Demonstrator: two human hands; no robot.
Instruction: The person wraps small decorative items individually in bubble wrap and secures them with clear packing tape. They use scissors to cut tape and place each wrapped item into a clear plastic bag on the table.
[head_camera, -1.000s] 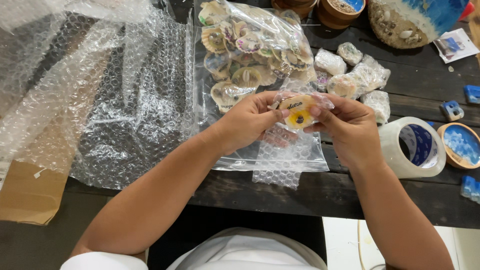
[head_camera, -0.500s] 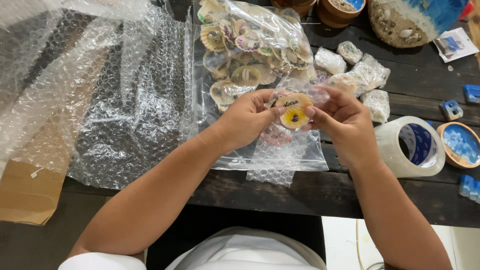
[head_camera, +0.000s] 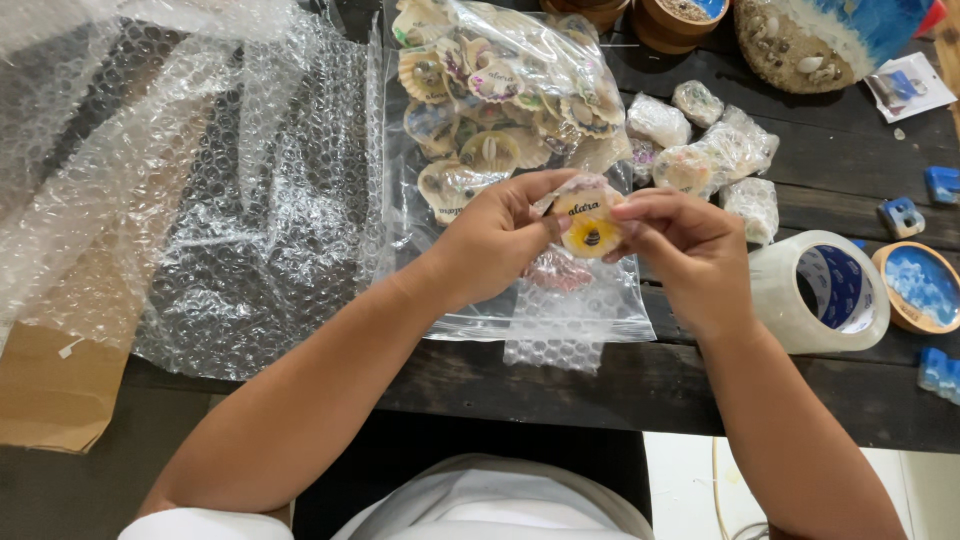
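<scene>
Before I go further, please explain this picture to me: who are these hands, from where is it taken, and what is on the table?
There is no machine here. A camera worn on a person's head looks down at that person's own two bare hands. The left hand and the right hand together hold a small painted shell, which is partly covered in bubble wrap. Below the hands lies a small bubble-wrap piece on a clear plastic bag filled with similar shells. On the dark wooden table there are also large bubble-wrap sheets, several wrapped shells and a roll of clear tape.
</scene>
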